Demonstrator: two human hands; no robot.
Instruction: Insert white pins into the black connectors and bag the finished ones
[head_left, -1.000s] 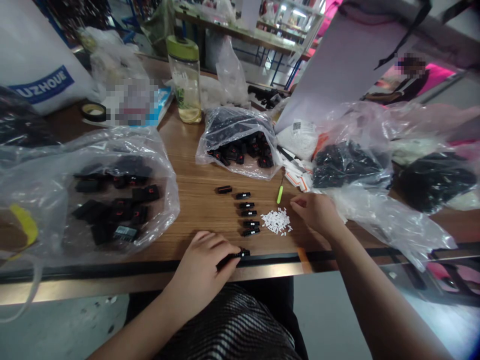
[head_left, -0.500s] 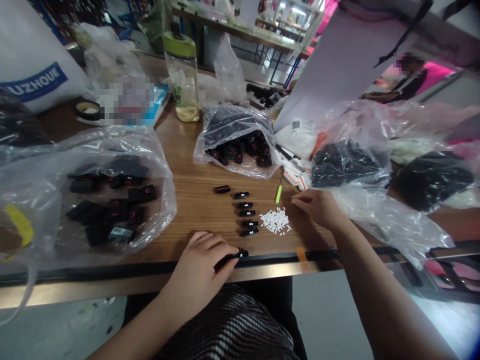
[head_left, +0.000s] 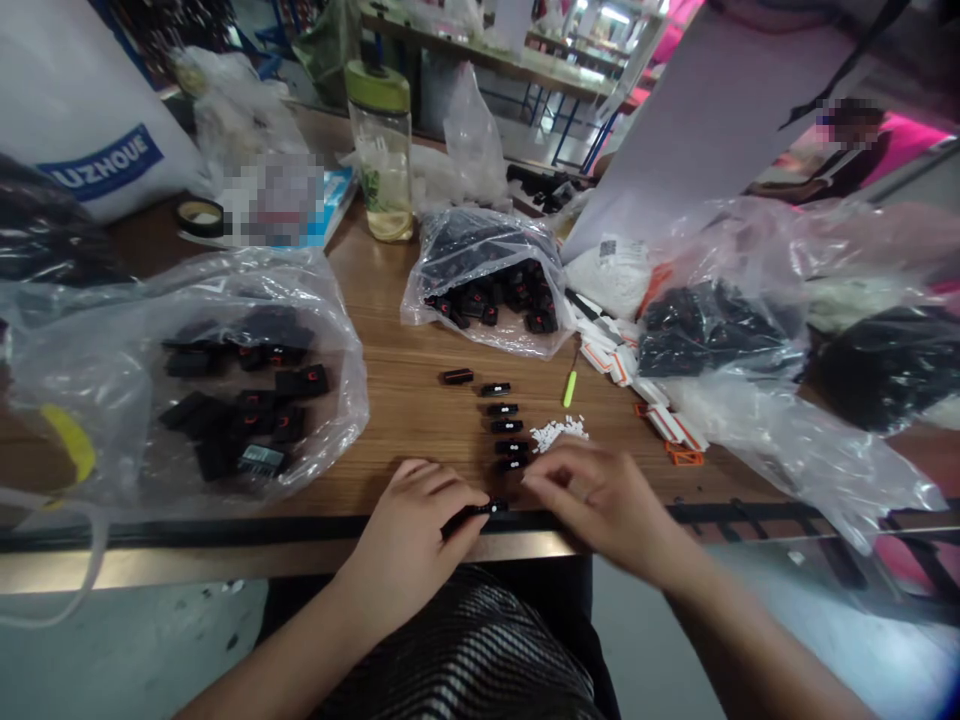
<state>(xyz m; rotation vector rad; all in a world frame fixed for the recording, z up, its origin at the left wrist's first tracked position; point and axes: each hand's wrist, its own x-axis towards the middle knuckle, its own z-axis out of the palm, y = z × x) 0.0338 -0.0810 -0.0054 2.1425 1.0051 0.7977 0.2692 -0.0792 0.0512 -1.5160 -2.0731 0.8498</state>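
Note:
Near the table's front edge, my left hand (head_left: 424, 515) is closed around a small black plastic connector (head_left: 494, 507), whose right end shows a white dot. My right hand (head_left: 611, 497) is just to the right, thumb and fingertips pinched together close to that connector. Whatever sits in the pinch is too small to make out. Beyond the fingers lies a column of several black connectors (head_left: 507, 427) with white dots. Partly hidden behind my right hand is a pile of tiny white plastic pieces (head_left: 553, 433).
A yellow-green handled pick (head_left: 570, 388) lies behind the pile. Clear bags of black connectors stand at left (head_left: 360, 400) and back (head_left: 491, 235). White and orange parts (head_left: 675, 425) lie at right beside more bags. A bottle (head_left: 386, 160) stands behind; a person (head_left: 847, 150) is far off.
My right hand has moved left and nearer, from right of the white pile to beside the connector in my left hand, uncovering white and orange parts. My left hand keeps its hold.

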